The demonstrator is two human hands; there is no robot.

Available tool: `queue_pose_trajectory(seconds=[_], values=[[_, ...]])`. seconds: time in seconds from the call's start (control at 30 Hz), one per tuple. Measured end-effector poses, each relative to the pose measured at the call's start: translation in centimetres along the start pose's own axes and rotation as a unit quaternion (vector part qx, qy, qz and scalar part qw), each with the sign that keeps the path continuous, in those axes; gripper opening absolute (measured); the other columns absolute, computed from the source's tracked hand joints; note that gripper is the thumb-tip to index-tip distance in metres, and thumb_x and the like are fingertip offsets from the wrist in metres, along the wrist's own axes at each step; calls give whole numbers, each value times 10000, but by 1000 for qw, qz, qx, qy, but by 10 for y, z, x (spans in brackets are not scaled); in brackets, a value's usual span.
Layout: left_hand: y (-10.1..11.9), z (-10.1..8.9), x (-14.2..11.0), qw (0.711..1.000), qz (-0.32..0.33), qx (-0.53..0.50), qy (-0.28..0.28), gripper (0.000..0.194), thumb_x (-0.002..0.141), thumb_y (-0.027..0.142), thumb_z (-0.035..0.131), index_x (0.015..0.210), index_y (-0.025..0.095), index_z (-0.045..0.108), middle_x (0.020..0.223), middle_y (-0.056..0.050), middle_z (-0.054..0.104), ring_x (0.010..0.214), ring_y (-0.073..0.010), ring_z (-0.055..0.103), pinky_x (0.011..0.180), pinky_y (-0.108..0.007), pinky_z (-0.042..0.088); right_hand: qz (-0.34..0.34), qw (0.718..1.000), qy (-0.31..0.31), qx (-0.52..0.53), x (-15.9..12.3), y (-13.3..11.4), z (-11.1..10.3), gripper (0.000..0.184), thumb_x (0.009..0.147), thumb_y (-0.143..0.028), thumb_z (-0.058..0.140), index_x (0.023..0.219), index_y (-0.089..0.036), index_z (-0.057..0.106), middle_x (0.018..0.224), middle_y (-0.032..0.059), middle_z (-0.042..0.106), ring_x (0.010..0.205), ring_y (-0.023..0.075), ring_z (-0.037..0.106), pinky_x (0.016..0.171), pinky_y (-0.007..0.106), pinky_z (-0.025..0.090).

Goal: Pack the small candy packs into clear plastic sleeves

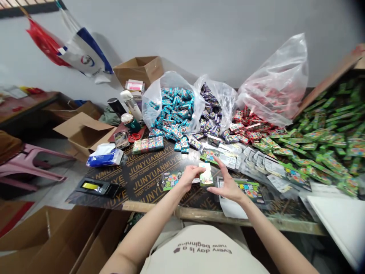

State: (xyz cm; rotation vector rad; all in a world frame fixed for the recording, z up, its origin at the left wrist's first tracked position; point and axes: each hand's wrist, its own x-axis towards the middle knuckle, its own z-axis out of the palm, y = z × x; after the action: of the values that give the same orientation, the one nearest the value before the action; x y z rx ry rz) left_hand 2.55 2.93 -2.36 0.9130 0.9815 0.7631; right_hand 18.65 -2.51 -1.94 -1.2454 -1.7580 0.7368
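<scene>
Pinched in the fingers of my left hand (191, 177) is a small white and green printed card (205, 174), held over the table near its front edge. My right hand (226, 183) sits just right of the card, thumb and fingers spread apart, with nothing seen in it. Below my left hand lies a flat green and black printed packet (171, 179). Another such packet (249, 191) lies partly under my right hand, and one more (209, 155) rests behind the hands.
Plastic bags hold small blue boxes (178, 108), purple boxes (209, 106) and red boxes (248, 123) at the back. Many green boxes (322, 133) are heaped at right. Red scissors (134, 137), a tissue pack (104, 156) and a black tray (97, 187) lie left. Cartons (85, 135) stand beyond.
</scene>
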Motion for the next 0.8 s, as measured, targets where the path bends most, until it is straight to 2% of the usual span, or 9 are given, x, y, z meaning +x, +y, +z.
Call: queue_pose_trajectory(seconds=[0.1, 0.2, 0.27, 0.4, 0.47, 0.5, 0.6, 0.67, 0.8], values=[[-1, -1, -4, 999, 0, 22, -28, 223, 597, 317, 698, 579, 102, 638, 506, 10, 565, 454, -72, 448, 494, -202, 341, -23, 997, -55, -41, 1, -7, -4, 866, 645, -325, 669, 1368, -253, 198, 1366, 80, 355, 1263, 259, 317, 1047, 447, 241], [-4, -7, -2, 991, 34, 119, -59, 311, 683, 416, 614, 669, 110, 669, 603, -30, 626, 541, -121, 531, 565, -237, 402, -40, 996, -38, -72, 3, -5, -3, 773, 614, -300, 670, 1303, -238, 324, 1274, 74, 457, 1187, 260, 407, 1012, 422, 294], [-7, -20, 1, 976, 73, 199, -45, 383, 724, 479, 552, 757, 122, 685, 740, -77, 666, 705, -187, 589, 692, -298, 436, -46, 993, -8, -108, 3, 4, -4, 693, 585, -294, 677, 1223, -231, 414, 1209, 70, 500, 1142, 269, 439, 984, 422, 316], [-12, -54, 3, 898, 182, 400, 7, 617, 555, 506, 705, 1068, 175, 615, 1183, -125, 561, 1139, -301, 441, 1009, -452, 239, -12, 987, 48, -153, 2, 35, -11, 605, 596, -322, 667, 1154, -221, 454, 1135, 73, 538, 1078, 276, 482, 931, 437, 347], [-14, -61, 1, 850, 219, 479, 1, 785, 469, 495, 759, 1163, 195, 547, 1270, -123, 492, 1198, -313, 382, 1039, -488, 167, 8, 987, 60, -146, 1, 43, -11, 620, 619, -341, 654, 1181, -219, 423, 1151, 78, 529, 1071, 270, 490, 909, 428, 368], [-16, -59, -1, 849, 220, 481, 6, 782, 484, 491, 754, 1174, 195, 535, 1254, -123, 505, 1182, -306, 403, 1031, -485, 196, 11, 987, 62, -145, 0, 44, -9, 632, 630, -340, 646, 1202, -221, 403, 1167, 81, 520, 1077, 266, 487, 905, 422, 372], [-21, -37, -6, 908, 174, 376, 56, 570, 651, 455, 654, 1129, 161, 558, 1017, -107, 630, 957, -246, 564, 885, -399, 402, -22, 980, 26, -195, 2, 30, 1, 651, 651, -265, 623, 1253, -239, 376, 1221, 95, 477, 1137, 274, 440, 923, 433, 342], [-24, -17, -8, 953, 128, 269, 42, 456, 663, 378, 653, 1050, 143, 595, 842, -71, 654, 796, -215, 601, 767, -344, 462, -68, 966, -28, -250, 5, 15, 10, 662, 652, -166, 594, 1271, -272, 385, 1261, 100, 442, 1179, 285, 397, 934, 450, 311], [-26, 8, -13, 992, 82, 92, -18, 353, 629, 223, 656, 975, 165, 607, 905, -55, 650, 840, -208, 600, 757, -304, 472, -145, 950, -112, -254, 11, -7, 18, 753, 649, -134, 601, 1321, -329, 324, 1398, 87, 271, 1227, 281, 343, 964, 447, 287]])
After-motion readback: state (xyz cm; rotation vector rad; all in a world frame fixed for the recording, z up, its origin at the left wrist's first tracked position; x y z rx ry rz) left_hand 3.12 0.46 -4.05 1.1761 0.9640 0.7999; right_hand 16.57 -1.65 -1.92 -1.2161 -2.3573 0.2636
